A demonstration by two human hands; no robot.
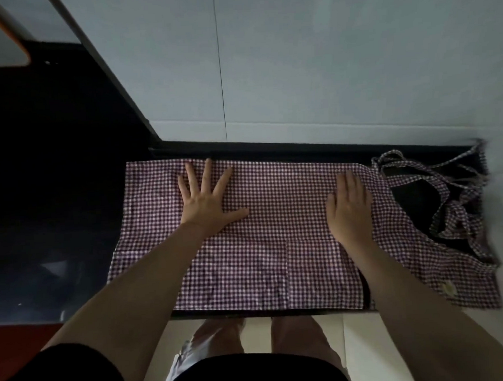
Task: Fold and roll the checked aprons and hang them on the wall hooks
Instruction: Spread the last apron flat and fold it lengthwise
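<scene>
A purple-and-white checked apron [274, 212] lies spread flat across a dark countertop [300, 147], its length running left to right. Its straps [448, 186] are bunched in loops at the right end, over a dark gap. My left hand [207, 198] lies flat on the cloth's left part with fingers spread wide. My right hand [348, 205] presses flat on the right part, fingers together. A pocket seam shows on the front half of the apron, near the counter's front edge. No wall hooks are in view.
A pale tiled wall [324, 55] rises right behind the counter. To the left the surface is dark and glossy [55, 200]. A white object with an orange edge [3, 43] sits at the top left. My legs and light floor tiles [366, 353] show below the counter's front edge.
</scene>
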